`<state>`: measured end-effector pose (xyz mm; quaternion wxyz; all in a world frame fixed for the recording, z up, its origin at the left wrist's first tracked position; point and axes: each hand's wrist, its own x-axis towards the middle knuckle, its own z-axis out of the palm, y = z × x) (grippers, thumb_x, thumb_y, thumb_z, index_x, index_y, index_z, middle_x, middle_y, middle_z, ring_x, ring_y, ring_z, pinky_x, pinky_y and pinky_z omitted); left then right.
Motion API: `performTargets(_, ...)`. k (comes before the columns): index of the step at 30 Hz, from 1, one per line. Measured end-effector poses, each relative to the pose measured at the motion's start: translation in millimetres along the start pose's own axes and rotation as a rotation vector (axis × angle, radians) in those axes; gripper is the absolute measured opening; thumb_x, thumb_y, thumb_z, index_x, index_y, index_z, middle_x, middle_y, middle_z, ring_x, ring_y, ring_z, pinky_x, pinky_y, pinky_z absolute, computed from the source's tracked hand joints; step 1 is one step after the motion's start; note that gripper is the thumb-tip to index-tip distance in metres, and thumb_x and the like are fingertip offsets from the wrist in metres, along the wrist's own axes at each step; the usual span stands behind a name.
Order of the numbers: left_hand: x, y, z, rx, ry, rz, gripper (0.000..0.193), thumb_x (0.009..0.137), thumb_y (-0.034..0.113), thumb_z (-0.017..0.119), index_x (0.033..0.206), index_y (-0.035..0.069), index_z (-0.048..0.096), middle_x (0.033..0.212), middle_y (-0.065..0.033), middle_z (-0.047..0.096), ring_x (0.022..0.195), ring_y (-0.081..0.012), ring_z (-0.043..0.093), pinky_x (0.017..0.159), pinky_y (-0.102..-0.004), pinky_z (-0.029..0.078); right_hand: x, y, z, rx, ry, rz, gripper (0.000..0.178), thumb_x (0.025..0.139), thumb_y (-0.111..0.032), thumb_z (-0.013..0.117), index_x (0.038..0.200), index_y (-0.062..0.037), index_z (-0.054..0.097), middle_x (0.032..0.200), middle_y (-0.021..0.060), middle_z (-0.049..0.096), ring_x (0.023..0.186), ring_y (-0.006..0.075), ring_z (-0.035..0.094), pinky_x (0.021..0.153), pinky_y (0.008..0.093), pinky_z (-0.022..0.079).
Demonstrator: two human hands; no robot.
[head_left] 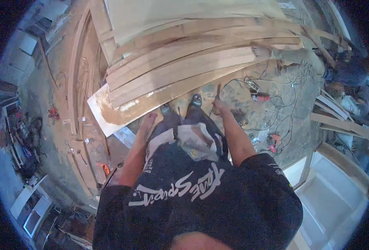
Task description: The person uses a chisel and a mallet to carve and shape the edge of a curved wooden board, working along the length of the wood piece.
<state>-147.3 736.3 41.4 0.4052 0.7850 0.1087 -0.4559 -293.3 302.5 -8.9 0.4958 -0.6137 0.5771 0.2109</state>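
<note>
My left hand (150, 120) is curled closed beside the near edge of a wide pale board (105, 109) strewn with sawdust; nothing sticks out of it. My right hand (220, 107) is closed around a narrow, dark brown, flat tool (218, 91) that points away from me; its kind is too small to tell. Ahead of both hands, several long wooden planks (159, 68) lie side by side on the wide board. A light block-shaped thing (261, 52) sits at their right end.
A co-worker (345, 68) is at the far right, one arm stretched to the planks. Cables and a red power tool (260, 96) lie on the floor to my right. Curved wooden pieces (76, 75) stand at left, with an orange tool (105, 168) nearby. A white cabinet frame (330, 200) is behind right.
</note>
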Motion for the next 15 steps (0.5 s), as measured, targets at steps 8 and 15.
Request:
performTargets(8, -70.5, -15.5, 103.5, 0.711, -0.1, -0.341, 0.109, 0.077, 0.056, 0.081, 0.157, 0.003, 0.03, 0.157, -0.0292, 0.037, 0.139, -0.0515, 0.043, 0.109, -0.0573, 0.045, 94.8, -97.4, 30.1, -0.638, 0.389, -0.444, 0.032, 0.087, -0.033, 0.066, 0.098, -0.0048, 0.075, 0.096, 0.0216, 0.075, 0.084, 0.0379, 0.073, 0.072, 0.0493, 0.057)
performTargets(15, -93.5, -48.1, 104.7, 0.649, -0.051, -0.369, 0.105, 0.077, 0.054, 0.078, 0.16, 0.011, 0.029, 0.156, -0.0287, 0.037, 0.136, -0.0509, 0.047, 0.108, -0.059, 0.045, 38.2, -110.7, 365.2, -1.067, 0.057, -0.608, 0.047, 0.088, -0.028, 0.069, 0.128, -0.003, 0.069, 0.131, 0.0191, 0.067, 0.118, 0.0388, 0.065, 0.103, 0.0531, 0.049)
